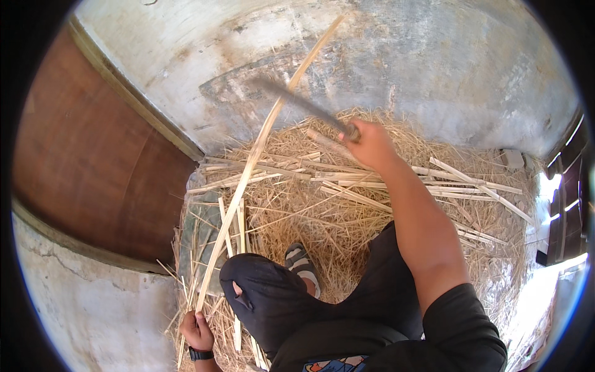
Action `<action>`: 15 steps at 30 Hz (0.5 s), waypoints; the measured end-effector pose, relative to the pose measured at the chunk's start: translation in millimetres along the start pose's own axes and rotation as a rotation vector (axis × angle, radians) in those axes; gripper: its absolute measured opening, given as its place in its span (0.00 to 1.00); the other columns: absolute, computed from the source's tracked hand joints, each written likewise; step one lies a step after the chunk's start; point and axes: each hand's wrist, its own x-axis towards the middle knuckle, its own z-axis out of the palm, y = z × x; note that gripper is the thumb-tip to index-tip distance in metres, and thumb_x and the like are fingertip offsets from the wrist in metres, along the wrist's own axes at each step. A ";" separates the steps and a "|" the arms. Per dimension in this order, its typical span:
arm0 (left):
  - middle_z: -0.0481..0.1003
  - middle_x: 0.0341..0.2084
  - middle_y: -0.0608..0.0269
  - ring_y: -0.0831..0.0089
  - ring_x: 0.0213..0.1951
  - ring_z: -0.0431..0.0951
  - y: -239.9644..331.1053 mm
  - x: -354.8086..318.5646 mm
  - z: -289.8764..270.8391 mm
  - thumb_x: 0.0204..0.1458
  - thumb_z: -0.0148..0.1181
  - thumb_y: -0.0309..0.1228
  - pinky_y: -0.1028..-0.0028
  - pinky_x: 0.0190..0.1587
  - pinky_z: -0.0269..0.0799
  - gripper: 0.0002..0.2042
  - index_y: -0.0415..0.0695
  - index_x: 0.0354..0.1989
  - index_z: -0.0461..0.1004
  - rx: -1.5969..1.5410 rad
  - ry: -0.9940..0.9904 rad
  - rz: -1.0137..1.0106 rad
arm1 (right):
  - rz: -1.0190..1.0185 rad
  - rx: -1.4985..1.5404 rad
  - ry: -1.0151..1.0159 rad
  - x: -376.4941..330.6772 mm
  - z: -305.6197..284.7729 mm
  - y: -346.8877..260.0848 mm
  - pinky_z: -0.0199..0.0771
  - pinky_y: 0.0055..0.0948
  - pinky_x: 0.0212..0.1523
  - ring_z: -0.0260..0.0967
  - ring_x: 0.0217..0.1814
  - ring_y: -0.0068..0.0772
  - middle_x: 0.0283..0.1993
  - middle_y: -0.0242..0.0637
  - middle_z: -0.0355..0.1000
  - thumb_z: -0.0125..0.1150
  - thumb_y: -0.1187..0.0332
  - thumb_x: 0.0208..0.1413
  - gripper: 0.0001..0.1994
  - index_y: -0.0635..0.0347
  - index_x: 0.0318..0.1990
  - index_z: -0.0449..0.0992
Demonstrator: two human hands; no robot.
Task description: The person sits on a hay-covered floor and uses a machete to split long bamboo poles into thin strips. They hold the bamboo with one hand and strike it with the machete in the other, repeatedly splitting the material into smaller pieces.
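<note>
My left hand [197, 330], low at the left with a dark watch on its wrist, pinches the lower end of a long pale bamboo strip [247, 170]. The strip slants up and away to the right, its far end in front of the wall. My right hand [370, 144] is wrapped round the handle of a long knife [313, 110], held out ahead. Motion blurs the blade, which points to the upper left and crosses the strip in this view. Whether blade and strip touch, I cannot tell.
Split bamboo strips [347, 180] lie across a thick litter of shavings [310, 220] on the floor. A stained wall [434, 68] rises ahead, and a brown door [99, 155] stands at the left. My sandalled foot [302, 263] rests among the shavings. A small block [513, 159] sits at the right.
</note>
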 end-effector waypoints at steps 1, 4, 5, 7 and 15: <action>0.65 0.13 0.55 0.63 0.17 0.65 -3.7 -0.7 -1.7 0.66 0.53 0.40 0.64 0.23 0.57 0.20 0.37 0.25 0.71 -0.004 -0.001 -0.009 | 0.107 0.007 0.071 0.9 -5.0 -0.9 0.77 0.34 0.32 0.77 0.31 0.31 0.29 0.34 0.79 0.67 0.62 0.57 0.09 0.55 0.40 0.80; 0.66 0.14 0.55 0.63 0.18 0.66 4.4 -1.6 -1.5 0.66 0.53 0.39 0.64 0.23 0.57 0.20 0.37 0.26 0.71 -0.003 0.001 -0.022 | 0.084 0.126 0.007 -1.6 6.4 -5.2 0.76 0.29 0.30 0.75 0.29 0.27 0.29 0.32 0.78 0.70 0.66 0.55 0.09 0.54 0.43 0.81; 0.66 0.14 0.54 0.62 0.18 0.66 6.7 -0.6 0.6 0.66 0.53 0.39 0.63 0.23 0.57 0.20 0.37 0.26 0.72 -0.021 -0.002 -0.037 | -0.088 0.068 0.033 -4.5 14.1 -5.7 0.76 0.31 0.29 0.75 0.28 0.28 0.29 0.32 0.78 0.69 0.65 0.56 0.08 0.53 0.41 0.81; 0.65 0.14 0.55 0.62 0.17 0.66 1.2 0.5 1.6 0.66 0.54 0.39 0.64 0.23 0.57 0.19 0.37 0.26 0.71 0.008 0.013 -0.002 | -0.436 -0.041 0.080 -9.0 27.9 -14.2 0.75 0.34 0.28 0.76 0.28 0.30 0.29 0.33 0.78 0.67 0.62 0.57 0.06 0.51 0.38 0.80; 0.64 0.13 0.53 0.60 0.16 0.64 -8.5 -7.4 -18.5 0.63 0.57 0.38 0.62 0.23 0.56 0.18 0.37 0.25 0.71 0.114 0.025 0.057 | 0.093 0.070 0.184 4.1 2.0 24.6 0.75 0.31 0.27 0.75 0.27 0.27 0.28 0.32 0.78 0.67 0.64 0.56 0.06 0.51 0.38 0.80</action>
